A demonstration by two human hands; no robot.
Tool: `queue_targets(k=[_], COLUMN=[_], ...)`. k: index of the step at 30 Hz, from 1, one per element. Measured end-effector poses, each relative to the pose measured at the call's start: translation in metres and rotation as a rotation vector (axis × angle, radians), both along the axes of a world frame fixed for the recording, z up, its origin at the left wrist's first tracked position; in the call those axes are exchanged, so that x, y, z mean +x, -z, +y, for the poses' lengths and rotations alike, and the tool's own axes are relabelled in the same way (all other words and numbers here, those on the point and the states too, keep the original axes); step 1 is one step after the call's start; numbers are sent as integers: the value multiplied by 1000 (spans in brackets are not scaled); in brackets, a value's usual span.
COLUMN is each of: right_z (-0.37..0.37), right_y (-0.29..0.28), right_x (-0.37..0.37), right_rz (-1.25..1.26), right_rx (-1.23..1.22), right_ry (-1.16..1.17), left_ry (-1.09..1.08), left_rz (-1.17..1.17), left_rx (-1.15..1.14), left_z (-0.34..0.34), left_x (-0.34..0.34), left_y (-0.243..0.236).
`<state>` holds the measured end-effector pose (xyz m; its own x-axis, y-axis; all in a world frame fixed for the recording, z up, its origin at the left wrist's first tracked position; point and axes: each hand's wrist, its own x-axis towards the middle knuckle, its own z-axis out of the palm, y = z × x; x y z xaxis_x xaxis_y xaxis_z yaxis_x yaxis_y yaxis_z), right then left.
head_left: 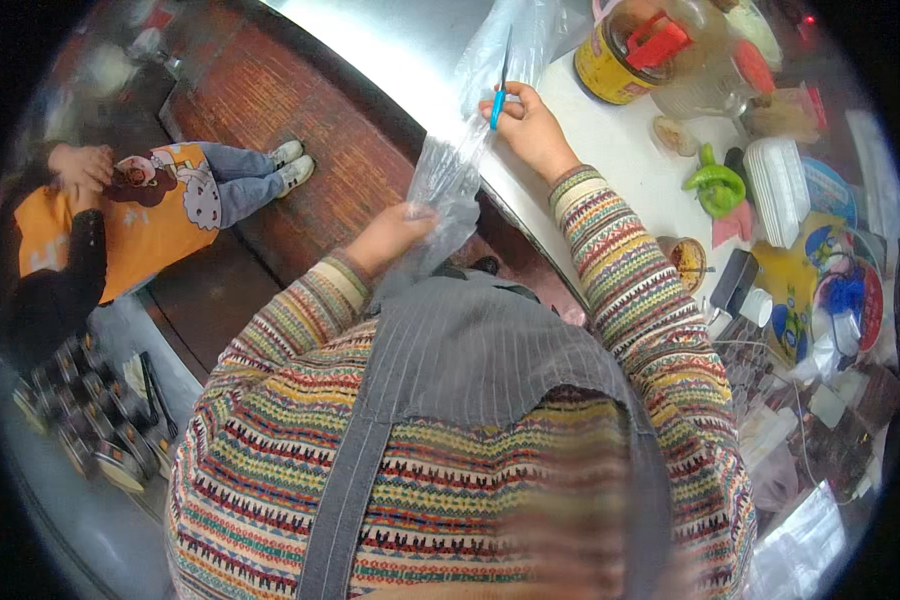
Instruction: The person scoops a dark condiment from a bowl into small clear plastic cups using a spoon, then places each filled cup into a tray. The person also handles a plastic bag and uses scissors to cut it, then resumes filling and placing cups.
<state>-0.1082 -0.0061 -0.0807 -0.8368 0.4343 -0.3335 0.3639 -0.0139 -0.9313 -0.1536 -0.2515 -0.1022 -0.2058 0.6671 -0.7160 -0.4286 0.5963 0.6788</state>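
Observation:
My left hand (398,235) is closed on the lower part of a long clear plastic bag (448,165), which is crumpled and stretches up and away to the far edge. In my right hand (533,130) are blue-handled scissors (497,108), seen nearly edge-on. Their thin dark blade points away from me and lies over the plastic. Whether the blades are apart cannot be made out. The fingers of my right hand are bent around the blue handle, close beside the bag. The bag's lower end hangs by my grey apron (460,340).
On the white counter (610,170) to the right stand a yellow-labelled tub (615,65), green peppers (715,183), stacked white foam trays (777,190) and a small bowl (683,262). At left, another person in an orange apron (160,220) stands on the brown floor (260,100).

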Motion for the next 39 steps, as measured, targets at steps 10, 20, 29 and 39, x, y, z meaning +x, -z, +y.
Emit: queue_targets(k=[10, 20, 29, 39], right_z=[5, -14, 6, -8], right_y=[-26, -57, -46, -26], right_x=[60, 106, 95, 26], right_rz=[-21, -335, -593, -491], right_rx=[-283, -204, -384, -373], right_ry=[24, -278, -664, -862], left_ry=[-138, -10, -106, 434], left_rz=[350, 414, -226, 304], left_rx=[61, 27, 85, 210], left_z=[-38, 54, 40, 42], left_x=[-53, -4, -20, -42], left_y=[-11, 13, -35, -20])
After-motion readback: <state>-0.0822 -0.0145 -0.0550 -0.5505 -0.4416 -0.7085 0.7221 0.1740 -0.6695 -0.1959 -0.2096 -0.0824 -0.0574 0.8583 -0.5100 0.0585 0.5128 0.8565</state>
